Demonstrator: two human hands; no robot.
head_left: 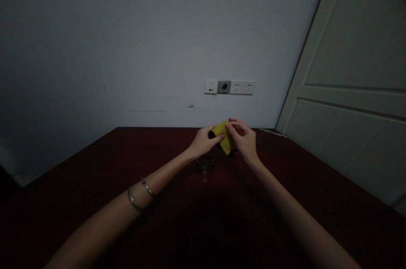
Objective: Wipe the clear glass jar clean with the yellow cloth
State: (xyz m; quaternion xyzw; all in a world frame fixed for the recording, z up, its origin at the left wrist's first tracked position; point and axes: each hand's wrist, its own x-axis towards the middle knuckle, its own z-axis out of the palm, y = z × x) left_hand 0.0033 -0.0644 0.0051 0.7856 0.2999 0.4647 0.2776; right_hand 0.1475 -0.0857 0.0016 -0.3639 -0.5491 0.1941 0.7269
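Note:
My left hand point(204, 140) is closed on a yellow cloth-like piece point(226, 142), with its thumb lying across the front. From the other side my right hand point(243, 138) pinches the upper edge of the same piece between thumb and fingers. Black parts show at the left and lower right edges of the yellow piece; whether they belong to it or to something behind it, I cannot tell. Just below my left hand, a small round clear glass dish point(205, 164) sits on the dark red table point(152, 146).
Beyond the table's far edge rises a pale wall point(158, 49) with a row of sockets and switches point(230, 87). A pale panelled door point(355, 83) stands along the right side. A thin flat strip point(272, 132) lies at the far right corner of the table.

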